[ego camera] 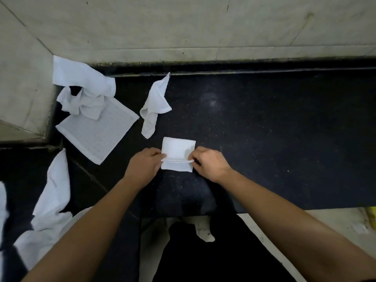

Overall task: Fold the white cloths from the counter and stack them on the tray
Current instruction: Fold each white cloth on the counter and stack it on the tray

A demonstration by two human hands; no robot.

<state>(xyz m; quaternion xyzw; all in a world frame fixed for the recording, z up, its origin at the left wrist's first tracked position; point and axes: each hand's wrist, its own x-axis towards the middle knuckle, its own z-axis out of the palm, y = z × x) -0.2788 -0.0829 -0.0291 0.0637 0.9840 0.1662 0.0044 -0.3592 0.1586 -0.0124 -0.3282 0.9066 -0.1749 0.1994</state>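
Observation:
A small white cloth (177, 153), folded into a near square, lies on the black counter (264, 129) in front of me. My left hand (144, 162) pinches the left end of its folded hem. My right hand (209, 162) pinches the right end of the same hem. A flat white square cloth (95, 135) lies spread out to the left. A crumpled cloth (155, 106) lies behind the folded one. A heap of crumpled cloths (85, 92) sits in the back left corner. I see no tray.
More white cloths (53, 200) hang at the lower left by my left forearm. A tiled wall (183, 27) runs behind the counter and a ledge (20, 78) juts out at the left. The counter's front edge is near my body.

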